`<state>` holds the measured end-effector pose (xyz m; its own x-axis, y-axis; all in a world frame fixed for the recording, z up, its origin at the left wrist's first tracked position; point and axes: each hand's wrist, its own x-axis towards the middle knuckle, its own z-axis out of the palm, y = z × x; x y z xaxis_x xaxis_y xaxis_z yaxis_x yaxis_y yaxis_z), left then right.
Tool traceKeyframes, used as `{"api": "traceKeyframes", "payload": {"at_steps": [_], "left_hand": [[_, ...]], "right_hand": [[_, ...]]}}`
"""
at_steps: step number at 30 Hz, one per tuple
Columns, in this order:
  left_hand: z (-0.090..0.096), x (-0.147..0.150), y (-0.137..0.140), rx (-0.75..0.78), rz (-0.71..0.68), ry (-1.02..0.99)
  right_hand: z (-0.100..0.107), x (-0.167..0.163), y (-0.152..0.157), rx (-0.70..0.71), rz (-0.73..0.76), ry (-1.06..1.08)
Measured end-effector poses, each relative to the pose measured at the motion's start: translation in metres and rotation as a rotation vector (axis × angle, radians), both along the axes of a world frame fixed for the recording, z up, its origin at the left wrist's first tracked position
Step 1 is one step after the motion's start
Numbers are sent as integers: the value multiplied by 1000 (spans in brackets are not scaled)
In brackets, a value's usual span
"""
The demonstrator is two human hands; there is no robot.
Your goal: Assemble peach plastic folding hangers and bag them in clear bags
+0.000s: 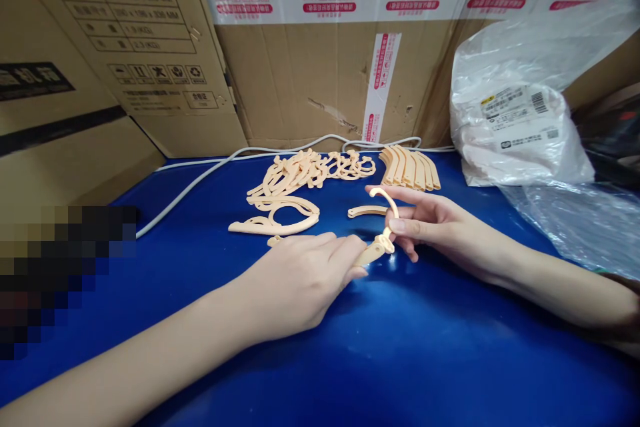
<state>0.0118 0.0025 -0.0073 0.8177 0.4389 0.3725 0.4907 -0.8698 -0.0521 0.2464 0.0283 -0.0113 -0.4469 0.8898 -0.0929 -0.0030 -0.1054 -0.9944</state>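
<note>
While my left hand [305,277] and right hand [430,227] pinch the curved peach part [383,230] just in front of the loose pile [310,173], I judge the joining under way, needing a firm press next.

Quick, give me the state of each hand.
Left hand: closed, pinching the straight end of a peach plastic piece.
Right hand: closed, holding the same piece at its curved end.

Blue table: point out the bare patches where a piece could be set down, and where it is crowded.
Bare blue table lies in front of both hands, toward the near edge, and left between the white cable and the left hand. Crowded: the far strip with the loose peach parts, the stacked curved pieces and the plastic bag.
</note>
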Motion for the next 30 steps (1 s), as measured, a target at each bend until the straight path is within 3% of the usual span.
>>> {"api": "traceKeyframes", "payload": {"at_steps": [6,16,30], "left_hand": [[-1,-2,1,-95,-7,0],[-1,-3,2,53,-13,27],[-4,-1,3,88,29,100]], "right_hand": [[-1,1,1,7,25,21],[3,4,2,133,62,-38],[8,1,-4,288,-12,-223]]}}
